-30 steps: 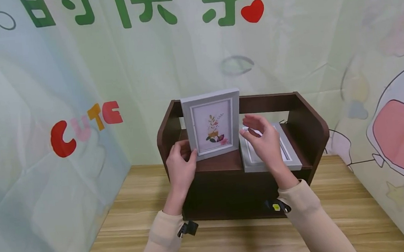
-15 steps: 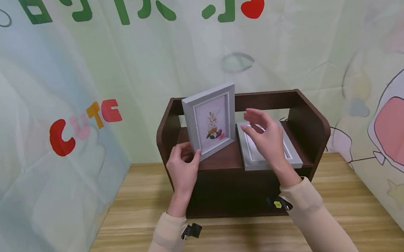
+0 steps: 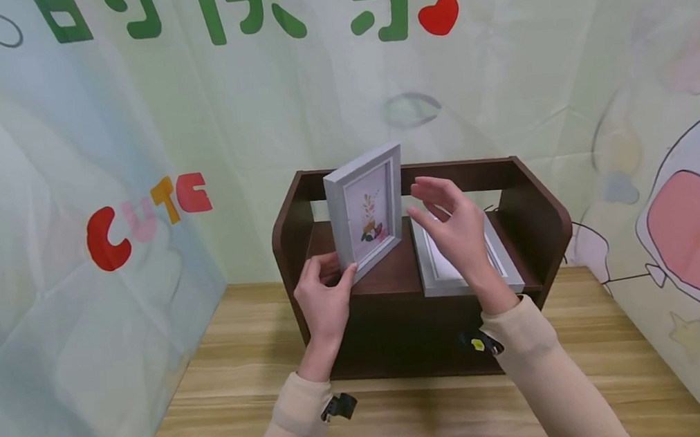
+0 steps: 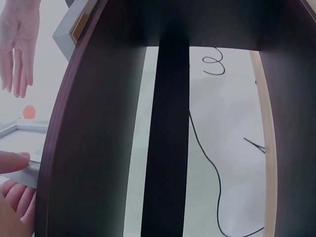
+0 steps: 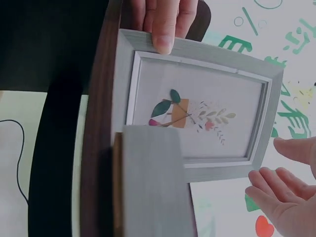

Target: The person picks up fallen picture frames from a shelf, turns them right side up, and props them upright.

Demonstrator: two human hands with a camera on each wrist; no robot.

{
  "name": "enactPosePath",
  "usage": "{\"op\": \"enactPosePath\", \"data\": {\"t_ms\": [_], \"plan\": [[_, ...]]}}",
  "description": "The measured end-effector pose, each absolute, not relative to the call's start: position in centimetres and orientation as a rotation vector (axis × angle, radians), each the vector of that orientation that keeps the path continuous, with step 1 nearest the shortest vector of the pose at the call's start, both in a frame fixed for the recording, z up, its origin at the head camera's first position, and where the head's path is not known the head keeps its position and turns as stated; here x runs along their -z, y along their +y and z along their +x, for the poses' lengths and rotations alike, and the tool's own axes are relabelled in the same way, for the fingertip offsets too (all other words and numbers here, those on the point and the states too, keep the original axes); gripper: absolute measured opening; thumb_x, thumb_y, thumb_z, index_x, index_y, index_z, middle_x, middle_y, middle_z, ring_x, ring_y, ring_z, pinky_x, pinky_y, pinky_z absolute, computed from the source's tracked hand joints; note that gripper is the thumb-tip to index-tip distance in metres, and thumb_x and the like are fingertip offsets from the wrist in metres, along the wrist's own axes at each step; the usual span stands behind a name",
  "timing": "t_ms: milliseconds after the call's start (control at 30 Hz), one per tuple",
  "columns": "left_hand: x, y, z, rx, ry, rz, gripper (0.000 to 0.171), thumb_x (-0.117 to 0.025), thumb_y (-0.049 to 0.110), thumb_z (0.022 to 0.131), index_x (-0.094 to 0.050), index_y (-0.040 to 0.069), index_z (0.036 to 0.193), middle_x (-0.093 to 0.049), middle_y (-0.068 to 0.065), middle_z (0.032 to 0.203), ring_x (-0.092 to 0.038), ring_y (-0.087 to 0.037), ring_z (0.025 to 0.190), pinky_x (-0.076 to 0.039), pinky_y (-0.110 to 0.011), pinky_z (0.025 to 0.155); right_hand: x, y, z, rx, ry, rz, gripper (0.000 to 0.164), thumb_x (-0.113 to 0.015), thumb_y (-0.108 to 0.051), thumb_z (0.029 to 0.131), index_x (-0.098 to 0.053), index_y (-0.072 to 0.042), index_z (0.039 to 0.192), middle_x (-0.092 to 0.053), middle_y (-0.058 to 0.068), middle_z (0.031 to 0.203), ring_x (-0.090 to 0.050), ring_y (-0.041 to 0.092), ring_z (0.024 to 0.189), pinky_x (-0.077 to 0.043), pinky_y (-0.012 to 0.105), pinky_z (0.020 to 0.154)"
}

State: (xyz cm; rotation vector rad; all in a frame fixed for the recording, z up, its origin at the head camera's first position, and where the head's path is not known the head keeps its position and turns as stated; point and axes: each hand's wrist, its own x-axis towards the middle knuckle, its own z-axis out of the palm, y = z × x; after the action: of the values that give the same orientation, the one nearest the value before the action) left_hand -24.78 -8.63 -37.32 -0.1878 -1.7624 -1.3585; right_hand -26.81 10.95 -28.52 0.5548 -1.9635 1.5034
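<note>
A grey picture frame [image 3: 365,217] with a flower print stands upright on the dark brown shelf [image 3: 398,339], turned at an angle. My left hand [image 3: 325,307] pinches its lower left corner, thumb on the front and fingers behind. In the right wrist view that left thumb [image 5: 165,37] presses on the border of the frame [image 5: 197,113]. My right hand [image 3: 460,236] hovers just right of the frame, fingers gently bent and holding nothing. Beneath it a second grey picture frame [image 3: 443,285] lies flat on the shelf, partly hidden by the hand and wrist.
The shelf has raised sides [image 3: 541,229] and a back rail [image 3: 465,175]. It stands on a wood-grain table [image 3: 216,397]. A printed cloth [image 3: 241,117] hangs close behind and at both sides. A thin black cable [image 4: 217,177] shows through the shelf's open back.
The upright frame has swung round, its right edge going back and its face turning to the right. My left hand has shifted slightly right and down with it; my right hand stays nearby.
</note>
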Motion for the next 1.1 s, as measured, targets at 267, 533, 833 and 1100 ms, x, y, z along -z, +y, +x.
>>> {"op": "enactPosePath", "data": {"t_ms": [267, 533, 833, 1100], "plan": [[38.2, -7.8, -25.1, 1.310, -1.686, -0.226, 0.026, -0.083, 0.011, 0.071, -0.068, 0.003, 0.091, -0.066, -0.010, 0.087, -0.068, -0.020, 0.073, -0.057, -0.034, 0.066, 25.2, 9.5, -25.1, -1.430, -1.961, 0.667, 0.041, -0.071, -0.003, 0.082, -0.058, 0.003, 0.120, -0.064, 0.018, 0.121, -0.062, 0.028, 0.111, -0.048, 0.039, 0.097], [38.5, -7.1, -24.9, 1.282, -1.654, -0.230, 0.026, -0.083, 0.010, 0.070, -0.068, 0.005, 0.091, -0.065, -0.007, 0.086, -0.066, -0.017, 0.074, -0.057, -0.033, 0.064, 22.6, 8.7, -24.6, -1.373, -1.969, 0.782, 0.041, -0.071, 0.001, 0.081, -0.058, 0.009, 0.119, -0.062, 0.023, 0.121, -0.060, 0.030, 0.115, -0.046, 0.039, 0.100], [38.5, -6.8, -24.7, 1.222, -1.662, -0.226, 0.025, -0.083, 0.013, 0.072, -0.069, 0.005, 0.090, -0.064, -0.007, 0.084, -0.066, -0.016, 0.074, -0.057, -0.032, 0.064, 21.3, 8.1, -25.2, -1.316, -1.980, 0.942, 0.044, -0.073, 0.000, 0.079, -0.058, 0.009, 0.120, -0.061, 0.022, 0.123, -0.056, 0.028, 0.121, -0.043, 0.033, 0.104], [38.8, -6.5, -24.5, 1.221, -1.662, -0.244, 0.025, -0.082, 0.013, 0.072, -0.069, 0.006, 0.092, -0.064, -0.007, 0.086, -0.065, -0.015, 0.077, -0.058, -0.031, 0.066, 21.3, 7.8, -25.5, -1.293, -2.039, 1.040, 0.045, -0.073, -0.001, 0.079, -0.058, 0.008, 0.120, -0.062, 0.021, 0.122, -0.056, 0.028, 0.121, -0.041, 0.033, 0.106]]}}
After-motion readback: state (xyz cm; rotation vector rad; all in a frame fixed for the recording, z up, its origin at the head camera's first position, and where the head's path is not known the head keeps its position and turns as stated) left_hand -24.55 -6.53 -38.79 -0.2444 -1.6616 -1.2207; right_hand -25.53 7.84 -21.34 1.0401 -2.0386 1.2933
